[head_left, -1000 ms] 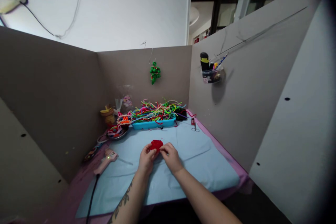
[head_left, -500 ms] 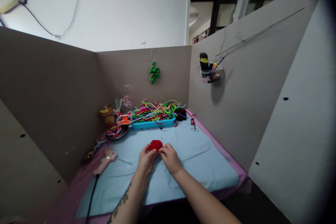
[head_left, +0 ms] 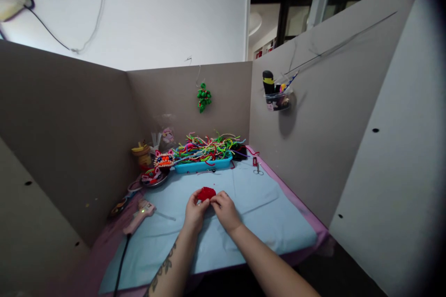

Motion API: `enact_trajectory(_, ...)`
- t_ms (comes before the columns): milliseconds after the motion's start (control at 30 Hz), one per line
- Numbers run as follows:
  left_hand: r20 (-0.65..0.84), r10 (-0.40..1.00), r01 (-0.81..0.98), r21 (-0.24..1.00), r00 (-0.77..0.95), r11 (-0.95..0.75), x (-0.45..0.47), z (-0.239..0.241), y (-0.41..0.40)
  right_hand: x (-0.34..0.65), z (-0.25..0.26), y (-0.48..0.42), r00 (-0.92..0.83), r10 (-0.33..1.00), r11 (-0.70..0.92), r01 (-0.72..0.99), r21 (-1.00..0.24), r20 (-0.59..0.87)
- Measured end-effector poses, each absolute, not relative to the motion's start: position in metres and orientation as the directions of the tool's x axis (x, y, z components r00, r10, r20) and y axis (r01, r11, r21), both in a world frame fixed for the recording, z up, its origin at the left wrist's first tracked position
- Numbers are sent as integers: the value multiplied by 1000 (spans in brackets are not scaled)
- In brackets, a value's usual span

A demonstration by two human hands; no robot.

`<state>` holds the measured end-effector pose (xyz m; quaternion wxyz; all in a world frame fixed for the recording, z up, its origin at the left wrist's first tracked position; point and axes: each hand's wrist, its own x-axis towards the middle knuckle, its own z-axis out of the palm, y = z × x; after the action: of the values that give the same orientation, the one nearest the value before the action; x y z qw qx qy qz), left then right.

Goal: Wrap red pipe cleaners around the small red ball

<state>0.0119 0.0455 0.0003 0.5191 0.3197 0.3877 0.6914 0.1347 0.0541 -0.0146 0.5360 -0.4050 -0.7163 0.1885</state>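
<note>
A small red fuzzy craft piece (head_left: 206, 193) is held up between my two hands over the light blue cloth (head_left: 251, 232). My left hand (head_left: 195, 209) is closed on its left side, with the thumb across the front. At its lower right edge, the fingers of my right hand (head_left: 223, 208) pinch together, partly hiding it. I cannot make out its exact shape. Left of my hands lies a pink glue gun (head_left: 141, 217) with a lit green light and a black cord. A clear stick (head_left: 165, 215) lies beside its front end.
Behind my hands stands a blue tray (head_left: 204, 165) heaped with coloured pipe cleaners (head_left: 209, 147). A metal bowl (head_left: 155, 181) holds colourful pieces at left. Scissors (head_left: 258, 170) lie at right. Grey panels (head_left: 296, 162) enclose the table; a green ornament (head_left: 204, 97) and a clear cup (head_left: 277, 101) hang there.
The view has shifted very slightly. Both hands stay around the red piece, with my left thumb and fingers moved a little on it.
</note>
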Motion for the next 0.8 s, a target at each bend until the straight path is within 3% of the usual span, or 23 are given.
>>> enact_trajectory(200,85,945,-394,894,-315,-212,12,-6,48,133,-15,54,-150,778,618,356,-700,610)
enact_trajectory(400,34,962,-483,860,-271,-167,13,-5,46,132,-12,50,-213,762,644,347,-682,612)
enact_trajectory(667,-3,987,-581,809,-158,-91,11,10,40,135,-3,50,-39,812,559,339,-757,582)
enact_trajectory(800,-67,974,-608,790,-216,-80,7,1,46,137,-3,51,-23,831,535,304,-789,555)
